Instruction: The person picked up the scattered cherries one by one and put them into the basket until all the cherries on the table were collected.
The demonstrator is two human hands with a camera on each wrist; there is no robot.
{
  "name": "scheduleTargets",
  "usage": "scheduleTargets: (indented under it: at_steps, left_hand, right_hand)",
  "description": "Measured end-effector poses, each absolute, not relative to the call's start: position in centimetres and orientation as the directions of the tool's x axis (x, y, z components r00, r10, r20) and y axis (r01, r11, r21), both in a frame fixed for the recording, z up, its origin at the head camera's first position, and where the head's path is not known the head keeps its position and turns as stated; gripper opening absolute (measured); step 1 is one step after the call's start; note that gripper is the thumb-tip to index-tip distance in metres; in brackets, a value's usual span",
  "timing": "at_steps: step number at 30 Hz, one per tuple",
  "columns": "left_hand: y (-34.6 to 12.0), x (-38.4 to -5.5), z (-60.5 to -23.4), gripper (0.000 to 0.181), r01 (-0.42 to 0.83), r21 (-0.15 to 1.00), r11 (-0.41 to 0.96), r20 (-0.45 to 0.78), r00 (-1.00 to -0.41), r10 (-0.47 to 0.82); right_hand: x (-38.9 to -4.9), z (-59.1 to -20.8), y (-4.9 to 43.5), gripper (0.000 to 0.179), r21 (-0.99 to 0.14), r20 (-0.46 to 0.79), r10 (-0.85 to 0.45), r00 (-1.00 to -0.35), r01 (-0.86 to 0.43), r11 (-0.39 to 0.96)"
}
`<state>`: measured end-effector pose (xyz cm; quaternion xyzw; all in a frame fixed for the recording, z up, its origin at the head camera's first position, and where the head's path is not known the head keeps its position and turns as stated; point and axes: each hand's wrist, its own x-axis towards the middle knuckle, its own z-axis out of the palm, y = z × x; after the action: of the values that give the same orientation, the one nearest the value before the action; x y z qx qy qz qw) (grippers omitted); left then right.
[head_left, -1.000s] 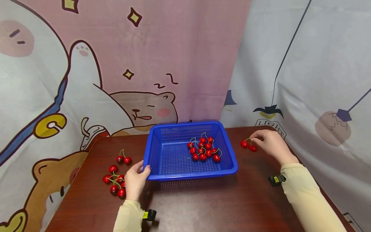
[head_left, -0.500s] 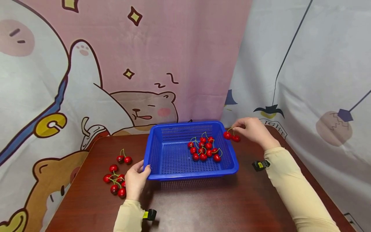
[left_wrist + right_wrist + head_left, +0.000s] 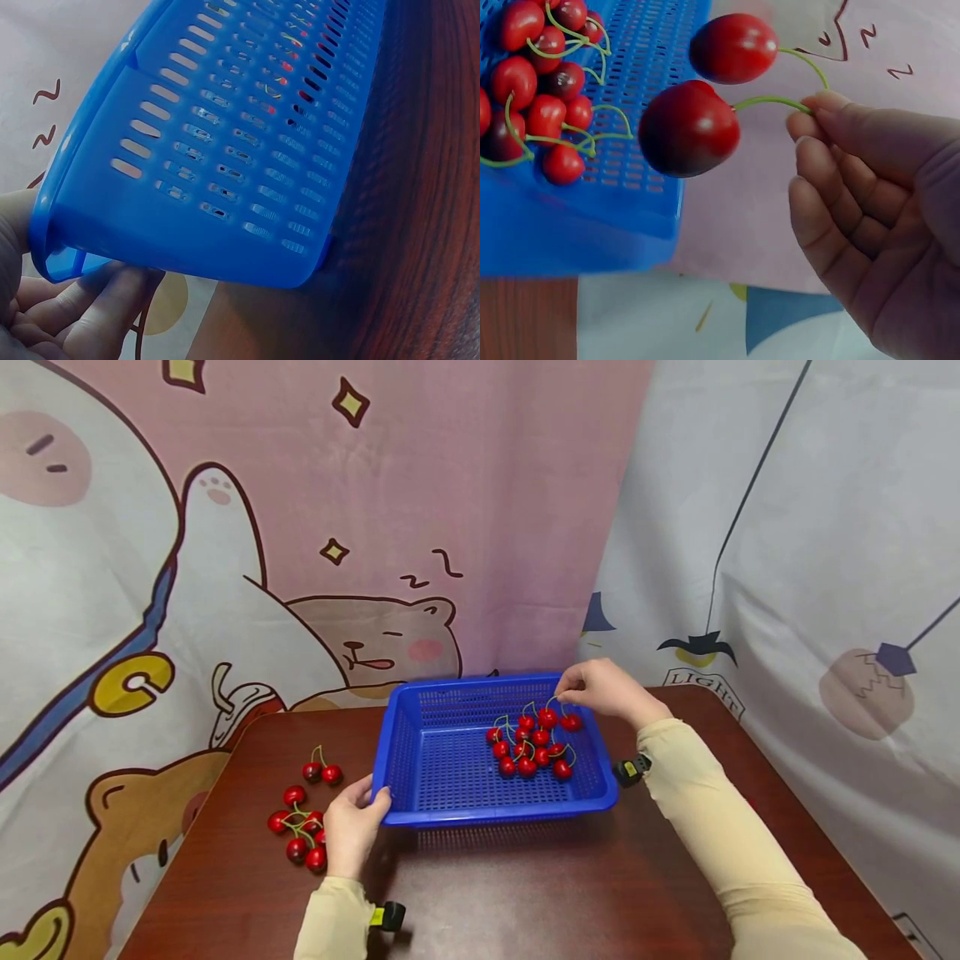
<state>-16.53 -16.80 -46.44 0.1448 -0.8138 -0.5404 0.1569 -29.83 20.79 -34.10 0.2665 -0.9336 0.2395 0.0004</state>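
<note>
The blue plastic basket [image 3: 495, 817] sits on the brown wooden table [image 3: 487, 897]. The left hand [image 3: 351, 828] grips the basket at its near left corner, with the thumb on top of the rim and fingers curled under it. The right hand [image 3: 603, 688] is above the basket's far right corner. Its thumb and finger pinch the green stems of two red cherries [image 3: 688, 131]. These two cherries hang over the inside of the basket, at the far right, and the right wrist view shows them apart from the rest. Many more red cherries [image 3: 527, 766] lie in the right half of the basket, with thin green stems poking up. To the left of the basket, a pair of cherries [image 3: 332, 774] lies on the table. Nearer than that pair, also left of the basket, is a bunch of cherries [image 3: 297, 850], partly hidden by the left hand. Behind the basket hangs a pink and white cloth [image 3: 517, 527] with a sleepy cartoon bear [image 3: 375, 639] on it.
</note>
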Motion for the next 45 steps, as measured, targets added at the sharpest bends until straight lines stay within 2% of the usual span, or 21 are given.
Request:
scheduleTargets:
  at_steps: [10,22,26,32,45]
  left_hand:
    - [-16.8,-16.4,-46.3,0.039,-0.068,0.919,0.389,0.102,-0.91,-0.401]
    - [-16.8,-16.3,-46.2,0.039,-0.065,0.918,0.391,0.105,-0.912,-0.397]
    - [-16.8,-16.3,-46.2,0.039,-0.063,0.918,0.392,0.107,-0.912,-0.397]
    - [-16.8,-16.2,-46.1,0.039,-0.062,0.918,0.392,0.108,-0.911,-0.397]
    - [-16.8,-16.4,-46.4,0.038,-0.07,0.913,0.401,0.109,-0.907,-0.407]
  right_hand:
    - [-31.3,-34.9,17.6,0.01,-0.421,-0.025,-0.63,-0.776,-0.563,0.711]
    - [-31.4,-36.9,14.9,0.011,-0.424,-0.236,-0.646,-0.726,-0.521,0.741]
    - [-31.1,-37.4,14.3,0.011,-0.456,-0.322,-0.632,-0.704,-0.47,0.756]
    - [-30.8,-38.3,13.5,0.011,-0.441,-0.407,-0.61,-0.68,-0.438,0.783]
    - [-30.5,-39.5,13.2,0.011,-0.329,-0.506,-0.495,-0.706,-0.373,0.868]
